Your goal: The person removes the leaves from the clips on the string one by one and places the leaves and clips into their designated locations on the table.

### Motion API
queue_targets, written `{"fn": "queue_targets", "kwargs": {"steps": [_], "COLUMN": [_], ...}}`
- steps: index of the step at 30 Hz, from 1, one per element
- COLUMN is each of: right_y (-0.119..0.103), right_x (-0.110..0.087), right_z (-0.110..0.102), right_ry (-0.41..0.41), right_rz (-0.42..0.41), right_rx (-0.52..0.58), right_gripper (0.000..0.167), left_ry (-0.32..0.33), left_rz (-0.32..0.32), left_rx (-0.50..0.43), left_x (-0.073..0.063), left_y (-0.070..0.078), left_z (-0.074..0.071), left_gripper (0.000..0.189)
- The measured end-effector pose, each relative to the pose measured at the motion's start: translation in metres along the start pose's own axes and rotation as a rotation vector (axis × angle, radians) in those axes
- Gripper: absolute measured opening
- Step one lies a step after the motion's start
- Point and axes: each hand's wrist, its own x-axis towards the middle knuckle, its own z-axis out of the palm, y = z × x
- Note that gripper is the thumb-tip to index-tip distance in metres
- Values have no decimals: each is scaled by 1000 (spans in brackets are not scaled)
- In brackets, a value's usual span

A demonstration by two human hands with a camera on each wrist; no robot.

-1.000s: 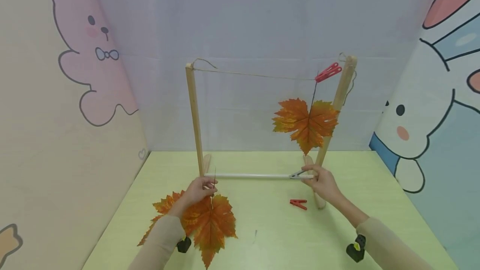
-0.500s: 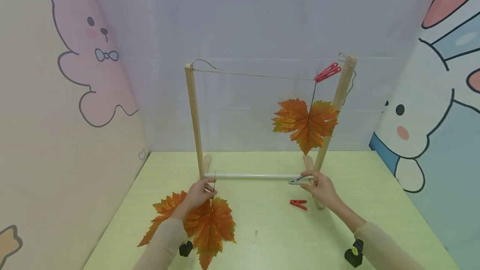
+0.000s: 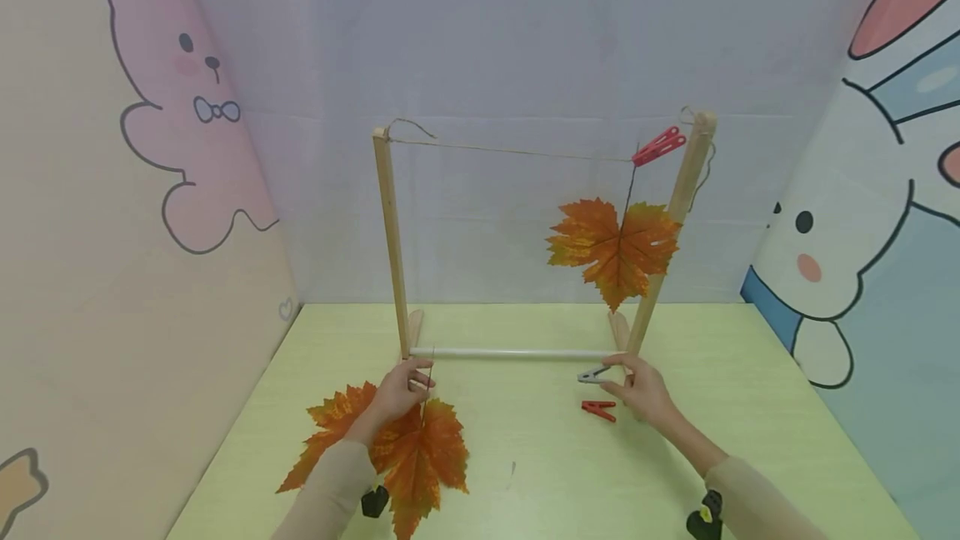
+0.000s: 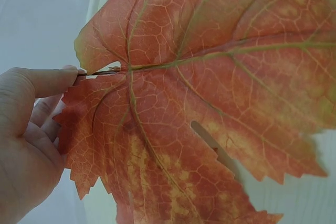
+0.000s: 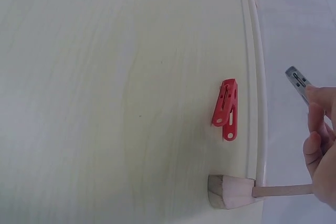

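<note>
My left hand (image 3: 399, 392) pinches the thin dark stem of an orange artificial maple leaf (image 3: 422, 457), whose blade hangs below the fingers. In the left wrist view this leaf (image 4: 210, 77) fills most of the picture, its stem between thumb and fingers. Another orange leaf (image 3: 330, 423) lies on the table, partly behind the left arm. My right hand (image 3: 643, 390) pinches a grey clothespin (image 3: 592, 375) by its handle end, the nose pointing left. A red clothespin (image 3: 597, 410) lies on the table just below it.
A wooden frame with a left post (image 3: 388, 240), a right post (image 3: 686, 182) and a white crossbar (image 3: 510, 353) stands ahead. Along its twine (image 3: 510, 151), a red clothespin (image 3: 657, 146) holds a maple leaf (image 3: 615, 248) near the right post.
My right hand has lowered slightly, bringing the grey clothespin from the crossbar to just below it. My left hand, still pinching the leaf stem, has barely shifted.
</note>
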Motion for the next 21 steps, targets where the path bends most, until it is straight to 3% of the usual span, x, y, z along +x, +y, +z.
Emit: {"fn": "queue_targets", "kwargs": {"steps": [4,14,18,21], "right_y": [8,27,34,38], "right_x": [-2,-7,-5,-5], "right_z": [2,2,4,7], "right_ry": [36,71,70,73], "right_rz": [-32,19,52,32], "right_rx": [-3,-47,-59,-82], "right_gripper": [32,31,31,30], "left_ry": [-8,-10,-19,-21], "left_rz": [-11,-35,-38,-48], "left_rx": [-53,-71,-69,-52], "left_x": [-4,4,-1,-3], "left_y": [10,-19,-5,-3], "left_z": [0,8,9,11], "left_gripper": [43,46,44,43]}}
